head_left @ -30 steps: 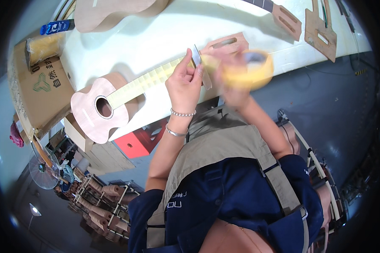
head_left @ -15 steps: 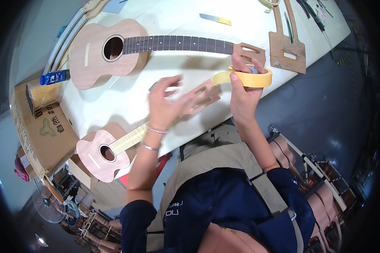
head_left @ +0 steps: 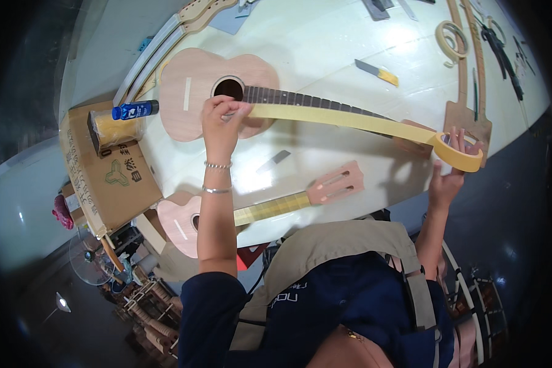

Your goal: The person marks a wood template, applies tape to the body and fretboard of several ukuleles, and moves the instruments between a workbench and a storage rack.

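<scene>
My left hand (head_left: 222, 126) pinches the free end of a yellow masking tape strip (head_left: 337, 118) beside the soundhole of the far ukulele (head_left: 184, 110). At the other end, my right hand (head_left: 446, 182) holds the masking tape roll (head_left: 463, 162), its fingers through the ring. The strip stretches between both hands, along the near side of the dark fretboard (head_left: 306, 100); whether it touches the wood I cannot tell. Closer to me lies a second ukulele (head_left: 181, 233) with yellow tape over its fretboard (head_left: 273, 208). My left forearm hides part of its body.
A knife with a yellow handle (head_left: 386, 76) lies beyond the far ukulele. A small blade (head_left: 275, 161) rests between the instruments. At left are a cardboard box (head_left: 113, 196) and a blue bottle (head_left: 135, 110). Another tape roll (head_left: 452, 40) and a wooden template (head_left: 463, 119) occupy the right side.
My hands have moved far apart, drawing a long strip off the roll. The left went to the far ukulele's soundhole, the right towards its headstock. The view has shifted.
</scene>
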`<state>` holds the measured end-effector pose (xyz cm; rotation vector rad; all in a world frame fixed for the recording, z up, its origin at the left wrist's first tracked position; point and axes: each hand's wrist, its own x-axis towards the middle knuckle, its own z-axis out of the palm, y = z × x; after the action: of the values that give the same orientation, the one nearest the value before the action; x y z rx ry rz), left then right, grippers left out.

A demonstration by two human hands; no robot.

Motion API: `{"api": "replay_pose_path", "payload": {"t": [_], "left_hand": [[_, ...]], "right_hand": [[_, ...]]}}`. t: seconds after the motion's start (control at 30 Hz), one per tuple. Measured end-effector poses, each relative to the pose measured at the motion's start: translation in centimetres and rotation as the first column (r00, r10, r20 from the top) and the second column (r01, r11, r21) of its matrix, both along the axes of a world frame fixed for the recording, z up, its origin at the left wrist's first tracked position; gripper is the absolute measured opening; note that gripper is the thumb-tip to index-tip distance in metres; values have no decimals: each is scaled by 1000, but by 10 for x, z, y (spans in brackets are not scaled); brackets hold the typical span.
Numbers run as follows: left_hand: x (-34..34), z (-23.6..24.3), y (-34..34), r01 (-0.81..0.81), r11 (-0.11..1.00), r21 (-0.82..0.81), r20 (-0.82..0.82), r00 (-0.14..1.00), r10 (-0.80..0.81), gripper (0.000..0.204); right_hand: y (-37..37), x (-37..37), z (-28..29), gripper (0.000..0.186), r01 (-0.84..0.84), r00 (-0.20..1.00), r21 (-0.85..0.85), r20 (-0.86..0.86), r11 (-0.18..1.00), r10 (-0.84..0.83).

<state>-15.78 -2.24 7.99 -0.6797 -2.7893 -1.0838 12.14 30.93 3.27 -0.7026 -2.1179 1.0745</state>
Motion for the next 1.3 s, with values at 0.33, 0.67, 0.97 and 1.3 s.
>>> {"api": "replay_pose_path", "payload": {"t": [0.33,0.67,0.97,1.3], "left_hand": [[-45,0,10,-152,972,179,664,747,-6,62],[-47,2,14,-214,975,61,633,764,128,68],[-15,-20,7,190,885,-424,-222,926,-305,56],[101,-20,113,440,673,-595,224,895,-387,85]], "right_hand": [[-23,-34,1,23,55,957,102,279,993,-82],[-26,-39,-2,24,92,946,6,312,996,-89],[-30,-42,-10,21,172,962,-57,226,983,-155],[-42,-45,-40,65,183,960,69,203,981,-193]]}}
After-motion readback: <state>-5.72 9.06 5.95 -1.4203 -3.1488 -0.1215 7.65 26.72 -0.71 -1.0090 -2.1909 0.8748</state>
